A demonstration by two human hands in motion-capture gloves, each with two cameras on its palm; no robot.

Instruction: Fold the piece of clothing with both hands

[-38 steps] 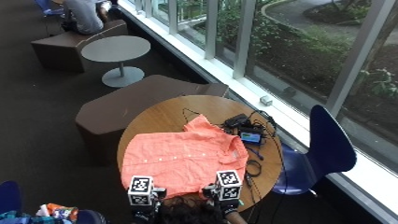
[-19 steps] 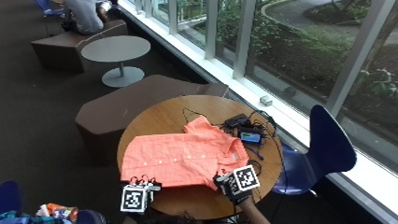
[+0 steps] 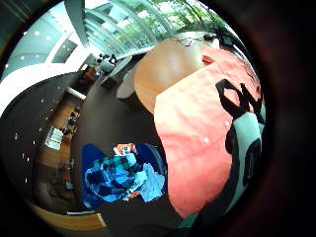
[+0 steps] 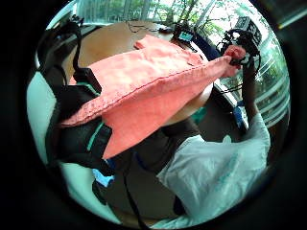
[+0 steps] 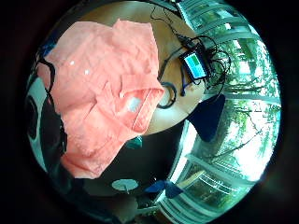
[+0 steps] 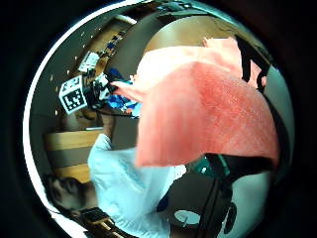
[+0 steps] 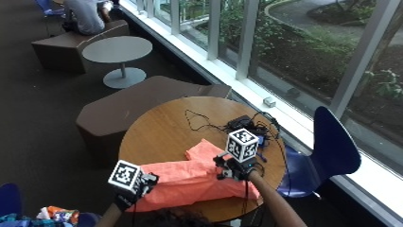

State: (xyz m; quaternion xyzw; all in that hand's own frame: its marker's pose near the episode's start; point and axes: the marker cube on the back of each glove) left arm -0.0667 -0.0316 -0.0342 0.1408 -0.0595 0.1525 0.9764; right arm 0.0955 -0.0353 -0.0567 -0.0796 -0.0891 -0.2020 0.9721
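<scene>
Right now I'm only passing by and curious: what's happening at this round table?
A person is folding an orange shirt on the round wooden table. The left hand grips one corner of the near edge and the right hand grips the other, lifted above the table with the cloth stretched between them. The far part of the shirt lies on the tabletop. A small screen device with tangled cables sits beyond it, toward the window.
</scene>
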